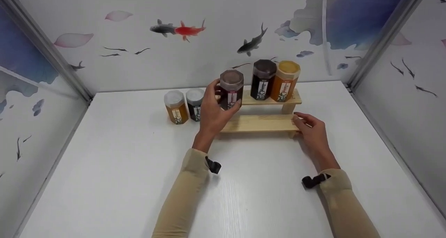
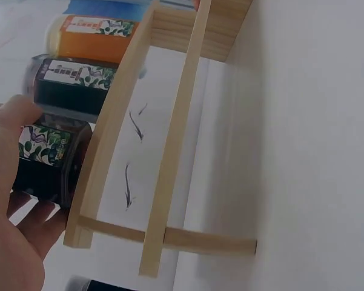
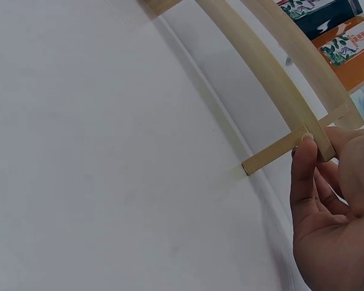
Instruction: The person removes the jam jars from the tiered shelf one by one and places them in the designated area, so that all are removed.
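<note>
My left hand (image 1: 216, 110) grips a dark jar (image 1: 232, 86) with a greyish lid, fingers round its far side and thumb across the front. In the left wrist view the jar's base is right at the upper shelf board (image 2: 106, 139) of a two-step wooden rack. On that upper step stand a black jar (image 1: 263, 79) and an orange jar (image 1: 285, 81), side by side at the right. My right hand (image 1: 313, 128) pinches the right end of the lower step (image 1: 259, 123) between thumb and fingers. The lower step bears no jar.
Left of the rack, on the white table (image 1: 122, 168), stand an amber jar (image 1: 176, 107) and a dark jar (image 1: 195, 104), both with pale lids. The left hand partly covers the dark one. Printed panels (image 1: 209, 8) wall the table at the back and sides.
</note>
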Action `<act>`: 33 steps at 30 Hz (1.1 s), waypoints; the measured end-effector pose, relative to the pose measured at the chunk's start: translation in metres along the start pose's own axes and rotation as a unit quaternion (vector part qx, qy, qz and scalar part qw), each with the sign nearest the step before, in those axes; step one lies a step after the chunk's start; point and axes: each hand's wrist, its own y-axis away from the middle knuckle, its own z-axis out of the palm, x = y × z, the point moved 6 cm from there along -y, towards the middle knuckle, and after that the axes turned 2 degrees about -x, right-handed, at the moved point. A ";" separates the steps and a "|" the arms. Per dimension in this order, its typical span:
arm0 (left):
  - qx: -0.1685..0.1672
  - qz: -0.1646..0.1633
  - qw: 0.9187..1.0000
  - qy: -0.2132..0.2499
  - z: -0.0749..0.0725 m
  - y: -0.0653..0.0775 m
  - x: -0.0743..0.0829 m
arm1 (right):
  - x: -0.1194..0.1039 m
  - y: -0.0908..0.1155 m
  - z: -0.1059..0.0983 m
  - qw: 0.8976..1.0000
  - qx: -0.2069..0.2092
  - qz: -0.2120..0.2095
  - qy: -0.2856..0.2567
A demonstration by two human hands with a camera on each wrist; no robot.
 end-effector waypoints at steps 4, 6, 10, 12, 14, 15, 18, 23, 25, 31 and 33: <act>0.010 0.001 1.000 0.007 -0.017 0.008 -0.005 | 0.003 -0.004 -0.001 1.000 0.006 -0.029 0.007; 0.015 0.000 1.000 0.012 -0.027 0.012 -0.008 | 0.004 -0.005 -0.002 0.999 0.008 -0.035 0.009; 0.022 0.005 1.000 0.015 -0.044 0.018 -0.014 | 0.005 -0.005 -0.002 0.999 0.013 -0.032 0.013; 0.027 0.010 1.000 0.012 -0.053 0.021 -0.018 | 0.005 -0.004 -0.003 0.999 0.015 -0.030 0.020; 0.033 0.012 0.999 0.012 -0.062 0.024 -0.021 | 0.005 -0.004 -0.003 0.999 0.015 -0.027 0.026; 0.036 0.012 0.999 0.010 -0.066 0.026 -0.023 | 0.005 -0.004 -0.002 0.999 0.016 -0.026 0.028; 0.042 0.005 0.999 0.007 -0.079 0.031 -0.030 | 0.004 -0.004 -0.001 0.999 0.014 -0.027 0.034; 0.020 -0.021 0.999 0.016 -0.090 0.043 -0.047 | 0.005 -0.006 -0.002 1.000 0.008 -0.014 0.021; -0.002 -0.031 0.999 0.019 -0.090 0.048 -0.054 | 0.005 -0.006 -0.002 1.000 0.007 -0.008 0.016; -0.076 -0.062 0.995 0.005 -0.080 0.059 -0.074 | 0.006 -0.006 -0.002 1.000 0.009 -0.012 0.010; -0.097 -0.074 0.992 -0.010 -0.077 0.062 -0.080 | 0.005 -0.004 -0.001 1.000 0.011 -0.017 0.012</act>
